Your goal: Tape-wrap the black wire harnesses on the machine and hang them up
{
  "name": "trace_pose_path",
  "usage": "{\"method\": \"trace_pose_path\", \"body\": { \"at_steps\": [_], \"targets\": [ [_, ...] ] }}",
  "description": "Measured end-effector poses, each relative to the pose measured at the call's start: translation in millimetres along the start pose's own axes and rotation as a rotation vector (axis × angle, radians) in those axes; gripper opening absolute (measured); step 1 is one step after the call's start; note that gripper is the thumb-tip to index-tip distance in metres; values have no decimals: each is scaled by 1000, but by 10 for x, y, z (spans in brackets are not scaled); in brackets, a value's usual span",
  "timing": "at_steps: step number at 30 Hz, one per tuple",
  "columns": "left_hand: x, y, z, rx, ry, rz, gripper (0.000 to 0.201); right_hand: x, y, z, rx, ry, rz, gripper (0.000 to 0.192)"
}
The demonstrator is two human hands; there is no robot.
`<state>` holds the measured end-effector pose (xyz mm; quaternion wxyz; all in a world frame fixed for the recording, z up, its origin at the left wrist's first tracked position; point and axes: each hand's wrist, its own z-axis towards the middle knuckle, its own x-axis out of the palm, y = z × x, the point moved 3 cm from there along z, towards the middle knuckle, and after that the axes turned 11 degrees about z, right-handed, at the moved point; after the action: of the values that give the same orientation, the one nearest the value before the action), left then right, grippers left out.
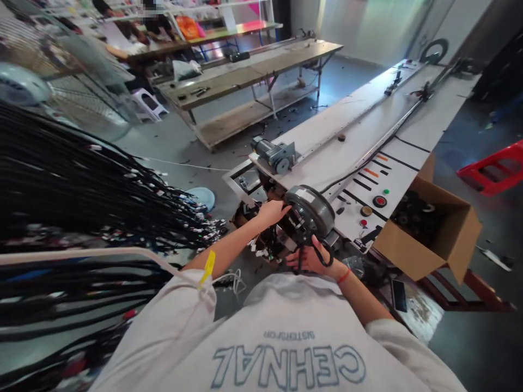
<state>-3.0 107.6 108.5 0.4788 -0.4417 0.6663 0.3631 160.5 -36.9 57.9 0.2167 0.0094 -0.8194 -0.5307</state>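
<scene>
L hand [272,211] cups the round motor [309,209] at its side to steady it; R hand [312,258] grips its black wires [322,255] tight — fingers closed, keeping them off the bench [327,158].

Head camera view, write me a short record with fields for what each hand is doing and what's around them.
left hand: rests on the left side of the round grey motor
right hand: below the motor, fingers around black cables
motor position: at the near end of the long white bench
bench panel: red button and green button
right of bench: open cardboard box with dark parts inside
left side: rack of hanging black cable bundles
</scene>
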Motion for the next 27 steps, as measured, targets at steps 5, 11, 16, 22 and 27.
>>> {"method": "trace_pose_path", "body": {
  "at_steps": [5,11,16,22,27],
  "targets": [
    [-32,9,1,17,-9,41,54,388,64,473,263,176,337,72],
    [134,67,115,41,96,-169,52,-280,-78,-286,-64,-275,39,63],
    [250,117,52,59,81,-380,51,-1389,216,-341,-4,-819,-730,45],
    [430,260,-72,59,198,-703,50,-923,505,-95,51,-427,-495,55],
    [687,261,-408,70,539,-1116,56,259,286,387,65,-54,-58,53]
  ]
}}
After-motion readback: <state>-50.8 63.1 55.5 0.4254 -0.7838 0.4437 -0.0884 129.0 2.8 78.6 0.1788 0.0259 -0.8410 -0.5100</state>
